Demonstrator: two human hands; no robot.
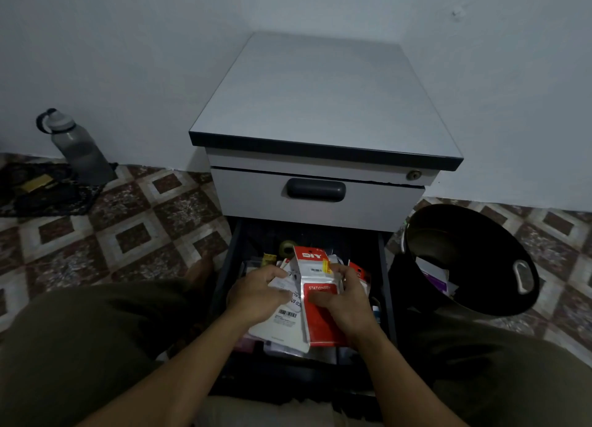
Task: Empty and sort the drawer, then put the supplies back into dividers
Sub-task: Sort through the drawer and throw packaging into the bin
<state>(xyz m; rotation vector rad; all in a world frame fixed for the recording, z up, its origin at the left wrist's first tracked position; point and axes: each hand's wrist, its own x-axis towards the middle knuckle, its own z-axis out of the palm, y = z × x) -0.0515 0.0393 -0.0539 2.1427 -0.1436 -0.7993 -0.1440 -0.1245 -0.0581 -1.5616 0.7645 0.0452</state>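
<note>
Down between the knees, both hands were busy over the open drawer (383, 266). The right hand (344, 301) gripped a red-and-white packet (315, 274) by its right edge, thumb laid across the red front; it was printed "DIY" at the top and "STATIONERY" lower down, and stood roughly upright above the drawer's contents. The left hand (256, 293), fingers curled, held a white packet (282, 322) with a barcode on it, tucked just behind and to the left of the red one, the two touching. Beneath them the supplies lay loose in the drawer: more clear and white packets at the near end, another red-edged packet (358, 270) peeking out past the right hand, a small yellow item (269, 259) and a roll of tape (287, 246) toward the back. The drawer was the lower one of a grey pedestal cabinet (320, 100) – the upper drawer (250, 192) was closed, with a dark handle (315, 189) at its middle and a keyhole (414, 174) above its right corner. Just right of the drawer a black bin (474, 250) leaned at a tilt on the patterned tile floor (128, 218), papers showing inside. Well off to the left, against the wall, stood a grey water bottle (75, 144) at the edge of a dark mat (19, 199).
</note>
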